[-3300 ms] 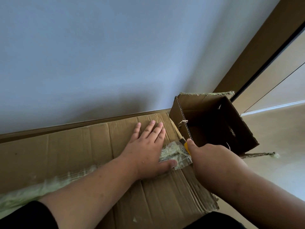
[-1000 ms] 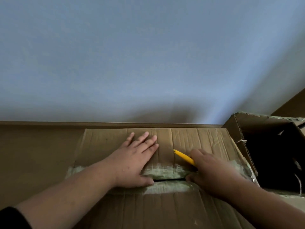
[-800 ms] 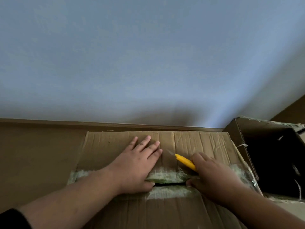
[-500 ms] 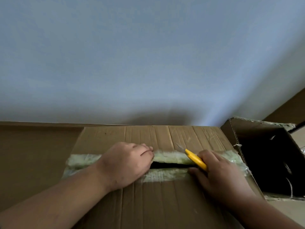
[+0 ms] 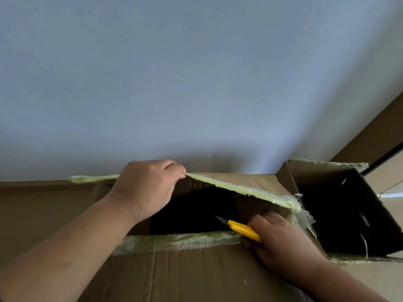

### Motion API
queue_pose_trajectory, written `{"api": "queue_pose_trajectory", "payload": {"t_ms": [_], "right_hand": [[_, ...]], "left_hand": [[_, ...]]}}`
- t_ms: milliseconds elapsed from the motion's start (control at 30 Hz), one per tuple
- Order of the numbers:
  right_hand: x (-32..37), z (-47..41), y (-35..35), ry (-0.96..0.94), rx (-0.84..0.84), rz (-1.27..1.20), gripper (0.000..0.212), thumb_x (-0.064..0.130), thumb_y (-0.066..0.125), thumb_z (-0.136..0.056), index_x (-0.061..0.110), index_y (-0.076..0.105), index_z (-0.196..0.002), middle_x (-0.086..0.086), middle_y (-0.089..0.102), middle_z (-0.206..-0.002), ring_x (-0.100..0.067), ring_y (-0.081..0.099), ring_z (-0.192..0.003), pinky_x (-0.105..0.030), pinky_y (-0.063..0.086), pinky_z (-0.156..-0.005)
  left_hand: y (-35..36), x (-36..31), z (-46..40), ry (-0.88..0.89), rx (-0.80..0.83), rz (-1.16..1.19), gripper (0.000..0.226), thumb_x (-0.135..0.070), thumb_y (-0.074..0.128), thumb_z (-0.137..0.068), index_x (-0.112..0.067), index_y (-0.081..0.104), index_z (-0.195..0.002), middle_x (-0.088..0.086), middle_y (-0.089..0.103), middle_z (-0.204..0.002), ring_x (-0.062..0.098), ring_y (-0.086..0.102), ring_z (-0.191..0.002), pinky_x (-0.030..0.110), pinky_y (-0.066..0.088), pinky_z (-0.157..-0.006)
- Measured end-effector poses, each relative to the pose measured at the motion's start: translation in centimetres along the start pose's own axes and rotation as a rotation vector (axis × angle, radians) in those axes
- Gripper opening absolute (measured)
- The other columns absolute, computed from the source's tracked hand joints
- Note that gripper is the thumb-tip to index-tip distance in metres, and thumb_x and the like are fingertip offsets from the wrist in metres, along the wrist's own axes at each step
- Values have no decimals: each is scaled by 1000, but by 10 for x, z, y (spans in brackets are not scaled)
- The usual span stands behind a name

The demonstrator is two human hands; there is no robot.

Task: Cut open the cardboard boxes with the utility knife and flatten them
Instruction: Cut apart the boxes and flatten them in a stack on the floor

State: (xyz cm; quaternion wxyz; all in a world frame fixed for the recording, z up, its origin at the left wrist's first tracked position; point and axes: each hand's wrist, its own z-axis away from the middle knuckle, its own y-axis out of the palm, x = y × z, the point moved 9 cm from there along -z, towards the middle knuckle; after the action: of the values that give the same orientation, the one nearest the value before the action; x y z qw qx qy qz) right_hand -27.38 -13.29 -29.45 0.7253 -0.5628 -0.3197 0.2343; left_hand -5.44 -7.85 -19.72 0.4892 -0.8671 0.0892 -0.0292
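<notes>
Currently left hand (image 5: 144, 190) grips the raised far flap (image 5: 239, 186) of the big brown taped cardboard box (image 5: 196, 271), right hand (image 5: 281, 238) grasps the yellow utility knife (image 5: 242, 231) at the near-right seam, blade over the dark opening, beside a smaller open cardboard box (image 5: 340, 205).

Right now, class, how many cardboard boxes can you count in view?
2: the large box in front, its far flap lifted, and the smaller open box beside it on the right. Others may lie out of frame.
</notes>
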Motion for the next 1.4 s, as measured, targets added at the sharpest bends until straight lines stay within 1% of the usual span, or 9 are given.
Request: {"api": "queue_pose_trajectory", "payload": {"t_ms": [100, 300, 433, 533, 733, 967, 1100, 1200, 1400], "right_hand": [[-1, 2, 17, 46, 151, 37, 42, 61, 52, -89, 33, 48, -120, 10, 55, -119, -15, 51, -117, -33, 45, -78], [0, 4, 23, 26, 288, 52, 40, 60, 52, -92, 28, 48, -115, 8, 57, -95, -23, 62, -106, -33, 37, -70], [2, 0, 23, 18, 286, 35, 34, 58, 50, -93, 31, 48, -113, 10, 52, -90, -22, 62, -102, -34, 40, -70], [6, -12, 20, -4, 220, 88, 30, 55, 45, -95, 31, 49, -112, 3, 65, -101, -24, 63, -100, -34, 40, -70], [12, -34, 28, -81, 269, 160, 27, 49, 51, -95, 29, 51, -114, -1, 67, -105, -28, 64, -98, -36, 43, -71], [15, -57, 47, -86, 617, 26, 22, 40, 72, -85, 29, 61, -100, 0, 67, -96, -19, 62, -87, -33, 49, -76], [10, -52, 33, -56, 720, -21, 23, 45, 73, -82, 26, 64, -90, 1, 68, -78, -17, 63, -68, -38, 56, -70], [11, -40, 21, -85, 804, 50, 24, 45, 69, -88, 26, 63, -100, 4, 63, -88, -15, 56, -79, -33, 46, -74], [6, -31, 30, -55, 908, 111, 15, 44, 62, -85, 48, 55, -73, 3, 65, -86, -13, 58, -72, -37, 53, -75]], "left_hand": [[-10, 15, -14, -73, -14, -46, 14, -12, 61, -83, -18, 74, -85, -2, 70, -75, 25, 68, -60, 31, 50, -44], [0, 42, -39, -135, 59, -87, 17, -25, 57, -93, -15, 71, -92, 1, 65, -79, 26, 61, -69, 36, 52, -54], [-8, 36, -29, -130, -188, -228, 10, -7, 67, -83, -8, 67, -93, 11, 59, -89, 34, 53, -83, 44, 48, -72], [-1, 29, -11, -42, -255, -216, 13, 5, 63, -76, -8, 65, -80, 11, 56, -80, 33, 53, -73, 43, 43, -68], [59, 48, 38, -84, 144, -48, 14, -2, 68, -81, -11, 69, -92, 2, 58, -94, 24, 56, -83, 41, 53, -70], [120, 50, 89, 63, 866, -9, 39, -48, 59, -88, -34, 57, -125, -13, 52, -129, 13, 46, -120, 34, 41, -102], [138, 53, 114, -26, 1039, 53, 43, -47, 62, -88, -30, 59, -128, -8, 54, -133, 17, 44, -124, 33, 36, -105], [154, 43, 134, 0, 1196, 118, 44, -40, 62, -92, -26, 56, -133, -2, 47, -144, 19, 39, -133, 30, 33, -109], [161, 43, 142, -51, 1285, 206, 37, -40, 56, -97, -13, 64, -120, 5, 50, -125, 23, 50, -116, 30, 40, -97]]}}
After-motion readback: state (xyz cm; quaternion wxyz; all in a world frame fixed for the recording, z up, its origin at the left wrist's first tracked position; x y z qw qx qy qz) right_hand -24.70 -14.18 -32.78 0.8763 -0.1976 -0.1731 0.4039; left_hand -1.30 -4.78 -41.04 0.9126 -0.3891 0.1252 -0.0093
